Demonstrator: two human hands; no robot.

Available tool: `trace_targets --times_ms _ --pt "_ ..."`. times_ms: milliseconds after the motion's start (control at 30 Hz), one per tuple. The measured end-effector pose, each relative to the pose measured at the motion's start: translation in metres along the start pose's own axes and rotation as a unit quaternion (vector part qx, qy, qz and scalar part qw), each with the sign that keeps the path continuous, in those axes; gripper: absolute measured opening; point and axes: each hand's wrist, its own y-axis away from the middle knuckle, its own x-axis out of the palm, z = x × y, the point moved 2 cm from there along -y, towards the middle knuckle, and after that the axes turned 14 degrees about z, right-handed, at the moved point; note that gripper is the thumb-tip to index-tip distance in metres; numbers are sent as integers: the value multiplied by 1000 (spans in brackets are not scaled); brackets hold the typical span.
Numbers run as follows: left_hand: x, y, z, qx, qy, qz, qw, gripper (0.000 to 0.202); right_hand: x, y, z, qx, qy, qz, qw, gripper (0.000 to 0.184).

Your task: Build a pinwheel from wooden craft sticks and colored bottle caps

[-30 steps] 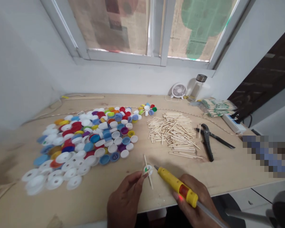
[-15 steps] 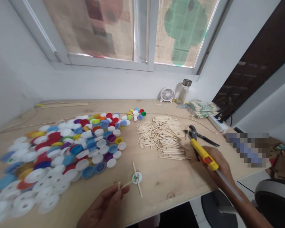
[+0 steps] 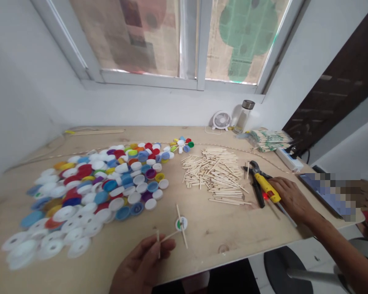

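Note:
My left hand (image 3: 145, 261) pinches a short wooden stick (image 3: 158, 244) between thumb and fingers. Beside its fingertips lies a white cap (image 3: 181, 224) with a green mark, a stick lying across it and another stick running from it to my fingers. My right hand (image 3: 290, 198) is spread palm down at the right, fingers stretched out beside a yellow glue gun (image 3: 267, 188). The gun rests on the table, its red light lit, partly over black-handled pliers (image 3: 257, 194). Whether my right fingertips touch the gun or the pliers is hard to make out.
Loose bottle caps (image 3: 95, 192) cover the left side. A heap of short sticks (image 3: 214, 171) lies mid-table, behind it a joined cap-and-stick piece (image 3: 180, 143). Farther back stand a small fan (image 3: 222, 120) and a glass bottle (image 3: 244, 117); bagged sticks (image 3: 271, 140) and a power strip (image 3: 290, 159) lie right.
The glue gun has been laid down by the pliers, and my right hand has loosened from it. My left hand still holds its stick beside the white cap. The view has shifted slightly.

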Motion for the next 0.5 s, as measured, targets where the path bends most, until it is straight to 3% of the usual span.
trace_targets --times_ms 133,200,267,333,400,433,500 --pt "8 2 0 7 36 17 999 42 -11 8 2 -15 5 -6 1000 44" --pt "9 2 1 8 51 26 998 40 -24 13 14 3 -27 -51 998 40" --pt "11 2 2 11 76 35 996 37 -38 17 37 59 -120 -136 982 30" --pt "12 0 5 5 104 57 993 36 -45 17 78 63 -157 -160 973 29" --pt "15 -1 8 -9 131 82 988 35 -47 11 130 29 -204 -130 970 27" --pt "16 0 10 -17 145 91 985 35 -46 5 156 -4 -290 -97 952 25" --pt "20 2 12 -33 175 102 979 33 -45 -10 206 -59 -450 -40 890 21"
